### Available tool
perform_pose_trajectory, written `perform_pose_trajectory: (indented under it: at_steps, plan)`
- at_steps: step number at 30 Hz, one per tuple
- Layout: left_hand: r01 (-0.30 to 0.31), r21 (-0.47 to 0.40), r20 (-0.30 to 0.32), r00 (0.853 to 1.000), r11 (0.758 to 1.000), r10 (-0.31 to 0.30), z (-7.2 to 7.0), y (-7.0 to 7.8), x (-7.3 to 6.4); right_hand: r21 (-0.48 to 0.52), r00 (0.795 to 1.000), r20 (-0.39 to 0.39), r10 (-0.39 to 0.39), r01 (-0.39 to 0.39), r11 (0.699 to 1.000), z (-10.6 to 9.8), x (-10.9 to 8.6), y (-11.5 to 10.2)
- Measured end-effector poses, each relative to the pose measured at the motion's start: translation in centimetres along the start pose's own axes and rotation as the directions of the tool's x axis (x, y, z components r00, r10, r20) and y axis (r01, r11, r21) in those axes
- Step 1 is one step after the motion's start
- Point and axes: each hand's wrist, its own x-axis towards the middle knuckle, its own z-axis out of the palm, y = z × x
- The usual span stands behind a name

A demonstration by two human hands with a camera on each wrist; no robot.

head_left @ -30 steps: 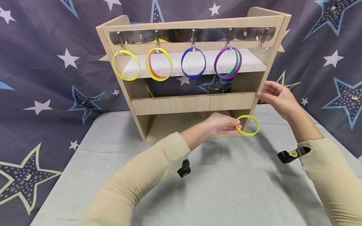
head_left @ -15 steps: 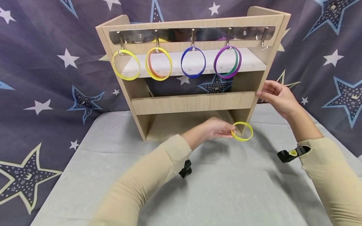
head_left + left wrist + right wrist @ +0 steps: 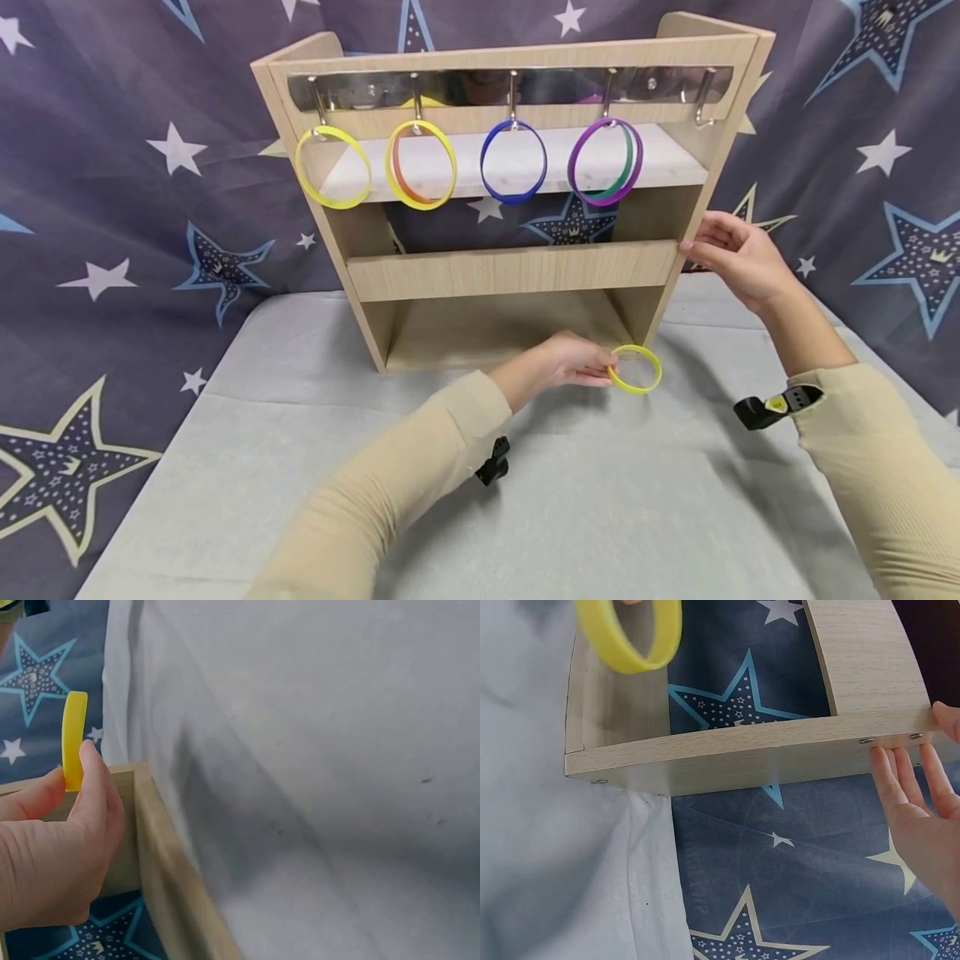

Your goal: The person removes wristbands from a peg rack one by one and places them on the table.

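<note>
A thin yellow ring (image 3: 634,369) is pinched between the thumb and fingers of my left hand (image 3: 577,360), in front of the lower right corner of the wooden shelf unit (image 3: 517,273). In the left wrist view this yellow ring (image 3: 74,741) appears edge-on between the fingertips. My right hand (image 3: 742,254) rests its fairly straight fingers against the unit's right side panel. In the right wrist view, the thumb of my right hand (image 3: 926,799) touches the panel's front edge. Above, a metal hook rail (image 3: 442,90) spans the unit.
From the hooks hang a yellow ring (image 3: 302,171), a yellow ring (image 3: 390,167) with an orange one, a blue ring (image 3: 483,167), and a purple ring (image 3: 573,167) with a green one. The rightmost hook (image 3: 703,98) is beside the side panel. Grey cloth (image 3: 600,500) covers the table.
My left hand has moved down and slightly left with the yellow ring, away from the unit's right side panel. My right hand has stayed in place on the panel.
</note>
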Motion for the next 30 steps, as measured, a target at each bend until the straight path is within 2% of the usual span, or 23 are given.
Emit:
perform_pose_trajectory:
  at_steps: [18,30]
  plan:
    - [0.041,-0.019,0.019,0.999,0.999,-0.04,0.9,-3.1,1.4,0.015,1.0,0.009,0.001,-0.001,1.0,0.0,0.0,-0.1]
    - [0.037,-0.029,-0.068,0.997,0.999,-0.039,2.0,-3.8,2.0,0.01,1.0,0.005,0.001,-0.001,1.0,0.0,-0.1,0.0]
